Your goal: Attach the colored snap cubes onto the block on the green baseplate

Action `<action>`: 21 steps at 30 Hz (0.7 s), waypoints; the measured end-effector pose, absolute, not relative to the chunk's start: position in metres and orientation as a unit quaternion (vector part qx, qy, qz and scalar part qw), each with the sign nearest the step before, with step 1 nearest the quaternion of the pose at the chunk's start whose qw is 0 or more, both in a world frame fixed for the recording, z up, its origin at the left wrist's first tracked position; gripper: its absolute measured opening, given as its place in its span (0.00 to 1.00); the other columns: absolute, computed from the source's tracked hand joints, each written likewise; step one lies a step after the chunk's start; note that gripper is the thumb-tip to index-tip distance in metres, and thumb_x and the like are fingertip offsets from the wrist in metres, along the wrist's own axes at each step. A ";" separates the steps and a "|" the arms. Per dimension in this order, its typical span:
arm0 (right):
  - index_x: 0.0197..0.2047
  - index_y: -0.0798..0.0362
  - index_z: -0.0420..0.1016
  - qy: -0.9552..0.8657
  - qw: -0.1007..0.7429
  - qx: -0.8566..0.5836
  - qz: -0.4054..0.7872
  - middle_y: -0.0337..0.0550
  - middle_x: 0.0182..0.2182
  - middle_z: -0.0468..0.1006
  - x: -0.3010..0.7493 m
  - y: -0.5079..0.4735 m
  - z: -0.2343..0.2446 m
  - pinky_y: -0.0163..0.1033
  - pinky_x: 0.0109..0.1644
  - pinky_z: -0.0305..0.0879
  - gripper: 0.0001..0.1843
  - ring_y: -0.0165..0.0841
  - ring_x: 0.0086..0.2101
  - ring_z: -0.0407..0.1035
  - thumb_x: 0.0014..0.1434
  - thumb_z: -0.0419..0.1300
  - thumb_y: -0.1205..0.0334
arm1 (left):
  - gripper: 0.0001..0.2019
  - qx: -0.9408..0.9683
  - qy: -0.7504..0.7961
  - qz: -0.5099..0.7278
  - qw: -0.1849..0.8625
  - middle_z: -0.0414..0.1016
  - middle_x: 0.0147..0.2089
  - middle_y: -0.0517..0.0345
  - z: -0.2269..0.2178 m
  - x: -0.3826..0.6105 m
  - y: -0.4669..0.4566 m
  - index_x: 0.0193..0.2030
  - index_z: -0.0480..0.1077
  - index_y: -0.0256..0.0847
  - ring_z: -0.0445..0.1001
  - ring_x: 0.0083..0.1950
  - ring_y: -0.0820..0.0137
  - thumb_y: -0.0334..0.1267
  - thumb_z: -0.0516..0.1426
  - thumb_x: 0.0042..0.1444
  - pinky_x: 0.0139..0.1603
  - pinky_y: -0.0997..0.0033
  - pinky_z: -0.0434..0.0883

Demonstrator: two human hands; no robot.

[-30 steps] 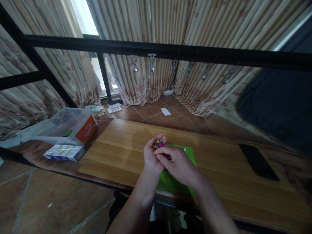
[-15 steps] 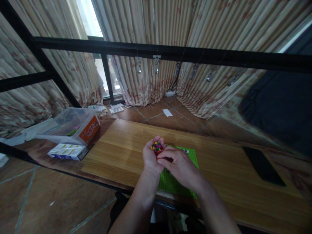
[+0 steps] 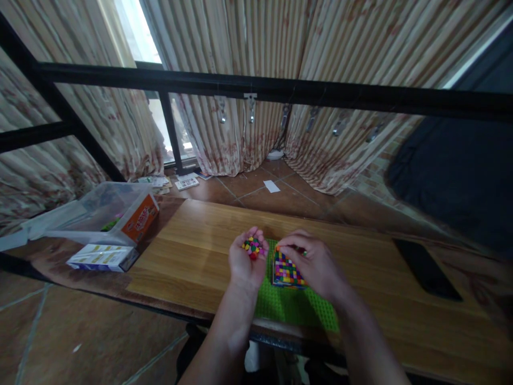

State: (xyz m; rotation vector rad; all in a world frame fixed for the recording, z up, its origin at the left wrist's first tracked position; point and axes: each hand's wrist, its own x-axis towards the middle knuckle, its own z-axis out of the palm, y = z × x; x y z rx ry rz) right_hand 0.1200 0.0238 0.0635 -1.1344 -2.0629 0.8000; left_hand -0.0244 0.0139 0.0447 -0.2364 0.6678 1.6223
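My left hand (image 3: 245,262) is cupped palm up and holds a small heap of coloured bricks (image 3: 252,247) above the left edge of a green baseplate (image 3: 294,305). On the baseplate sits a square patch of multicoloured bricks (image 3: 287,272). My right hand (image 3: 315,262) hovers over the far edge of that patch, fingers pinched together at its top; what they pinch is too small to make out. Both forearms reach in from the bottom of the view.
The baseplate lies on a wooden table (image 3: 200,246). At the far left stand a clear plastic tub (image 3: 100,206), an orange box (image 3: 140,216) and a white box (image 3: 100,256). A black phone (image 3: 427,270) lies on the right. A black metal rail (image 3: 260,88) crosses above.
My right hand has left the heap in my left palm and moved right onto the brick patch, which now shows. My left hand has stayed cupped with the bricks.
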 end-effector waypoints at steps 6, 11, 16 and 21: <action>0.34 0.50 0.81 -0.770 0.322 -0.486 0.259 0.44 0.39 0.75 0.145 0.042 0.044 0.45 0.51 0.63 0.08 0.37 0.43 0.70 0.59 0.60 0.62 | 0.07 -0.085 0.364 0.656 0.655 0.66 0.24 0.60 0.035 -0.023 0.010 0.31 0.68 0.33 0.62 0.18 0.81 0.28 0.51 0.58 0.13 0.85 0.54; 0.33 0.49 0.82 -0.789 0.293 -0.473 0.260 0.43 0.41 0.74 0.136 0.045 0.034 0.45 0.54 0.63 0.07 0.36 0.45 0.70 0.58 0.61 0.65 | 0.03 -0.053 0.425 0.614 0.663 0.64 0.23 0.63 0.025 -0.010 0.008 0.33 0.67 0.34 0.57 0.15 0.83 0.27 0.53 0.55 0.12 0.85 0.49; 0.32 0.49 0.81 -0.793 0.283 -0.480 0.245 0.43 0.42 0.74 0.131 0.049 0.027 0.45 0.56 0.61 0.07 0.36 0.47 0.69 0.56 0.61 0.69 | 0.04 -0.036 0.429 0.594 0.680 0.62 0.23 0.63 0.022 -0.004 0.009 0.31 0.67 0.32 0.57 0.15 0.84 0.26 0.52 0.55 0.12 0.85 0.48; 0.31 0.50 0.79 -0.789 0.280 -0.484 0.252 0.43 0.40 0.75 0.129 0.052 0.026 0.44 0.54 0.62 0.07 0.35 0.45 0.70 0.55 0.61 0.69 | 0.05 -0.027 0.426 0.583 0.691 0.62 0.22 0.63 0.022 -0.005 0.009 0.30 0.67 0.32 0.56 0.15 0.84 0.26 0.53 0.55 0.12 0.85 0.47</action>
